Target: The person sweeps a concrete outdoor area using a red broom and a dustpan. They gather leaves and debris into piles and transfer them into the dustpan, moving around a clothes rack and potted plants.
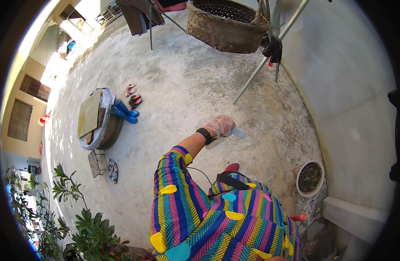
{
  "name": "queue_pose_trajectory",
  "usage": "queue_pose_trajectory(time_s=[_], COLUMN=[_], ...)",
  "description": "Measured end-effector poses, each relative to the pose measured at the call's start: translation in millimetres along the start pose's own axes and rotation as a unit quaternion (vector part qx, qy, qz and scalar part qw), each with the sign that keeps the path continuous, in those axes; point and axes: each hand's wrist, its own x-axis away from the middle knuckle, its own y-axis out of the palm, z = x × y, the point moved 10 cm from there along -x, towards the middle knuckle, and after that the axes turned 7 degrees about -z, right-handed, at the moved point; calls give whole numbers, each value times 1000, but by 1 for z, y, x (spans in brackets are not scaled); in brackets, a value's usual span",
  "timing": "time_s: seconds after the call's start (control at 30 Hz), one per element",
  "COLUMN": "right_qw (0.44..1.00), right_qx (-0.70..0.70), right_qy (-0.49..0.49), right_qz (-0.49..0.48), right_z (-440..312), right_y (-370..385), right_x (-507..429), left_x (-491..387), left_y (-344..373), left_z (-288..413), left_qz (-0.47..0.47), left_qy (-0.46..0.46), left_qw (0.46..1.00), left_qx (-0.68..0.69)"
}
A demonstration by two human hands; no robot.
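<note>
My left hand (221, 125), in a thin clear plastic glove, reaches forward just above the concrete ground. Its fingers are closed around a flat pale-blue tool (239, 132), whose rounded end sticks out to the right. A narrow tan strip (216, 142) shows below the wrist; whether it belongs to the same tool I cannot tell. A black watch (204, 135) circles that wrist. My right hand is out of view. A red shoe (231, 168) rests on the ground ahead of my striped clothing (232, 215).
Ahead, a woven basket (226, 29) hangs by a metal rack (255, 78). At left stand a large tub (111, 133) topped by a board (89, 114), blue boots (125, 111), sandals (134, 101) and a small stool (94, 163). A potted plant (310, 178) sits by the right wall.
</note>
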Motion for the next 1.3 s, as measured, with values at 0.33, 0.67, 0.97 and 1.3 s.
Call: queue_pose_trajectory(time_s=[0.33, 0.67, 0.97, 1.3], right_qw=[998, 985, 978, 979], right_qx=[-54, -121, -144, -134], right_qy=[8, 36, 51, 60], right_qz=[35, 114, 140, 140], right_z=[33, 89, 112, 107], right_y=[-27, -69, -85, -93], right_x=[24, 82, 111, 114], left_x=[5, -19, -14, -21], left_y=[-70, -79, -114, -100], left_z=[62, 82, 105, 101], left_qz=[90, 90, 146, 145], left_qy=[22, 3, 23, 5], left_qw=[993, 986, 968, 963], left_qx=[66, 142, 205, 228])
